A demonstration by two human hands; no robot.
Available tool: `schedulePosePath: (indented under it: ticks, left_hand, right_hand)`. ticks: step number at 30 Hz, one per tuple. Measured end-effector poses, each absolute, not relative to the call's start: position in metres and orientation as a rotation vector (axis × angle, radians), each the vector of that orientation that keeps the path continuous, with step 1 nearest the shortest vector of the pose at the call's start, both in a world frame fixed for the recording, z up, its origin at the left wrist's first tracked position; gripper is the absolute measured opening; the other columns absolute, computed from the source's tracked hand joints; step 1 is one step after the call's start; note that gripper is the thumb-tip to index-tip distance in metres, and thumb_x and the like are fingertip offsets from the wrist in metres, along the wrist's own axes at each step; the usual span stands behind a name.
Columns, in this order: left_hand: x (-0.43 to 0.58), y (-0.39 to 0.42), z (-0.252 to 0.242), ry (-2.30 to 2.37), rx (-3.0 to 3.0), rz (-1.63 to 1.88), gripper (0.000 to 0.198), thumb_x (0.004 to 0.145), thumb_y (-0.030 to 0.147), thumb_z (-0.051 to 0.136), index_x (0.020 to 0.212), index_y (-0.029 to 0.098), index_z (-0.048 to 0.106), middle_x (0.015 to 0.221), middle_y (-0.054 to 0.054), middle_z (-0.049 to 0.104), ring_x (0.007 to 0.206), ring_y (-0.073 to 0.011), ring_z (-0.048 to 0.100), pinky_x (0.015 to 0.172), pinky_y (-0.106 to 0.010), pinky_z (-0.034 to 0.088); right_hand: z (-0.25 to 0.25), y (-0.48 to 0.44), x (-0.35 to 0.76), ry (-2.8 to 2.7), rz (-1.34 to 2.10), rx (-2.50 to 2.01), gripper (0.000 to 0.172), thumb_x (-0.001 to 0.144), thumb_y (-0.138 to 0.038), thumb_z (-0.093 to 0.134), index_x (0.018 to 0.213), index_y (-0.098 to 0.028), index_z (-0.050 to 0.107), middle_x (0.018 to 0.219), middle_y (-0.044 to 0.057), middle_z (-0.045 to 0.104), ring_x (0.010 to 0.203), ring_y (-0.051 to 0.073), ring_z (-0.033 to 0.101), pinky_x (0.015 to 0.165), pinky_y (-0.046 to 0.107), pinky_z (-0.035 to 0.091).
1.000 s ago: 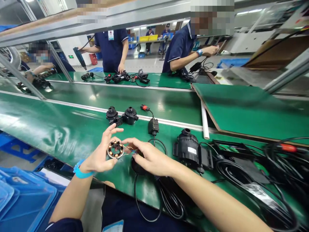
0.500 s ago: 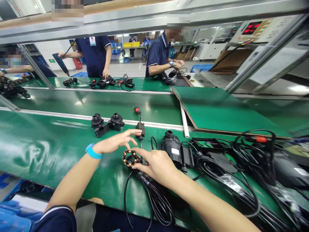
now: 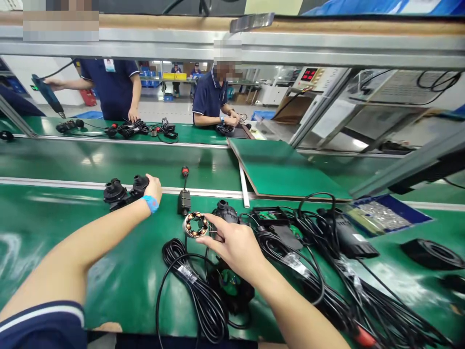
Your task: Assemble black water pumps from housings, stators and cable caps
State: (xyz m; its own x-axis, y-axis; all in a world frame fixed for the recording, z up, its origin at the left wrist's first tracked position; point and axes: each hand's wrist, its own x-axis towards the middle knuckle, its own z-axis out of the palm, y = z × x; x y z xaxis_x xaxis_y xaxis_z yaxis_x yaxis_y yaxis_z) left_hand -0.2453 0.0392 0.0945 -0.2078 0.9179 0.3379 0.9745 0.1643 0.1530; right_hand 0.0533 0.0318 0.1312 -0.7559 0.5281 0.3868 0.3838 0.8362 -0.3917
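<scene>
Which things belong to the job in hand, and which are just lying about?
In the job:
copper-wound ring, in the right hand
black housing, at the left hand

Apparently lying about:
white tube
green board
black ring-shaped thing

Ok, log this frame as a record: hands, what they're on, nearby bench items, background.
Left hand: at the right-hand black pump; fingers partly hidden, grip unclear
Right hand: pinching a coil ring between thumb and fingers
Beside that pump: another black pump, to its left
Nearer than ring: bundled black cable
Surface: green bench
Right side: blue tray with small silvery bits
Background: co-worker's hand holding a power tool
</scene>
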Motion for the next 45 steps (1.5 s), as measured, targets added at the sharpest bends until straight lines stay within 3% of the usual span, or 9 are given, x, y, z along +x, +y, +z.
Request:
schedulePosePath:
  ticks: [3, 7, 14, 25, 30, 35, 40, 43, 45]
  left_hand:
    - [-0.255, -0.009, 0.105, -2.239, -1.789, -0.455, 0.037, 0.08, 0.02, 0.067, 0.117, 0.017, 0.065, 0.113, -0.02, 0.064, 0.119, -0.0406, 0.054, 0.1, -0.063, 0.039]
    - [-0.228, -0.092, 0.091, -2.185, -1.502, -0.783, 0.055, 0.075, 0.037, 0.078, 0.121, 0.016, 0.056, 0.118, -0.017, 0.058, 0.117, -0.0357, 0.054, 0.099, -0.052, 0.046]
    - [-0.148, -0.163, 0.023, -2.206, -0.839, -1.663, 0.068, 0.066, 0.038, 0.088, 0.121, 0.021, 0.051, 0.109, -0.007, 0.059, 0.096, -0.0235, 0.064, 0.083, -0.038, 0.054]
    - [-0.147, -0.171, 0.003, -2.038, -0.737, -1.57, 0.057, 0.082, 0.042, 0.077, 0.128, 0.02, 0.052, 0.107, -0.009, 0.056, 0.096, -0.0235, 0.059, 0.083, -0.039, 0.052]
    - [-0.147, -0.173, 0.0, -2.026, -0.743, -1.562, 0.04, 0.092, 0.039, 0.065, 0.126, 0.021, 0.053, 0.105, -0.009, 0.058, 0.094, -0.0228, 0.059, 0.081, -0.039, 0.052]
    - [-0.148, -0.175, -0.001, -2.029, -0.769, -1.576, 0.057, 0.082, 0.043, 0.076, 0.129, 0.02, 0.051, 0.107, -0.009, 0.057, 0.095, -0.0234, 0.059, 0.083, -0.039, 0.052]
    - [-0.145, -0.178, -0.002, -2.047, -0.695, -1.632, 0.04, 0.092, 0.043, 0.064, 0.124, 0.022, 0.054, 0.104, -0.007, 0.057, 0.093, -0.0226, 0.06, 0.082, -0.04, 0.054]
    - [-0.147, -0.177, -0.002, -2.072, -0.642, -1.656, 0.049, 0.086, 0.045, 0.071, 0.125, 0.023, 0.052, 0.109, -0.007, 0.057, 0.099, -0.0233, 0.06, 0.088, -0.042, 0.053]
    - [-0.15, -0.178, 0.006, -2.113, -0.622, -1.714, 0.065, 0.075, 0.043, 0.083, 0.127, 0.022, 0.05, 0.113, -0.008, 0.056, 0.103, -0.0241, 0.06, 0.091, -0.041, 0.052]
  right_hand:
    - [0.134, 0.035, 0.049, -2.477, 0.36, -0.586, 0.061, 0.101, -0.065, 0.046, 0.129, -0.014, 0.067, 0.062, 0.0, 0.069, 0.052, 0.017, 0.064, 0.051, 0.027, 0.039]
    - [0.142, 0.03, 0.028, -2.443, 0.279, -0.456, 0.07, 0.102, -0.068, 0.034, 0.126, -0.011, 0.068, 0.059, 0.002, 0.068, 0.049, 0.017, 0.062, 0.05, 0.028, 0.039]
    - [0.145, -0.017, -0.024, -2.647, 0.328, -0.236, 0.055, 0.098, -0.061, 0.057, 0.132, -0.019, 0.064, 0.073, 0.004, 0.075, 0.063, 0.02, 0.07, 0.057, 0.027, 0.044]
    - [0.141, -0.079, -0.056, -3.069, -0.037, -0.306, 0.056, 0.103, -0.05, 0.054, 0.135, -0.005, 0.058, 0.075, 0.015, 0.074, 0.064, 0.028, 0.071, 0.055, 0.033, 0.043]
    - [0.145, -0.09, -0.059, -3.016, -0.06, -0.336, 0.044, 0.1, -0.05, 0.058, 0.114, -0.009, 0.066, 0.065, 0.012, 0.069, 0.059, 0.025, 0.069, 0.056, 0.031, 0.046]
    - [0.151, -0.083, -0.064, -3.083, 0.028, -0.392, 0.043, 0.101, -0.054, 0.055, 0.093, -0.014, 0.067, 0.058, 0.01, 0.065, 0.056, 0.026, 0.068, 0.054, 0.03, 0.045]
    - [0.142, -0.101, -0.065, -3.013, -0.06, -0.344, 0.04, 0.099, -0.041, 0.06, 0.104, -0.003, 0.07, 0.073, 0.02, 0.07, 0.071, 0.031, 0.07, 0.067, 0.039, 0.053]
    - [0.137, -0.108, -0.049, -2.885, 0.126, -0.194, 0.041, 0.1, -0.045, 0.058, 0.109, -0.007, 0.071, 0.094, 0.024, 0.072, 0.094, 0.035, 0.069, 0.083, 0.044, 0.053]
    - [0.13, -0.107, -0.032, -2.911, 0.527, 0.042, 0.042, 0.1, -0.053, 0.056, 0.097, -0.015, 0.073, 0.09, 0.015, 0.073, 0.088, 0.029, 0.069, 0.08, 0.039, 0.053]
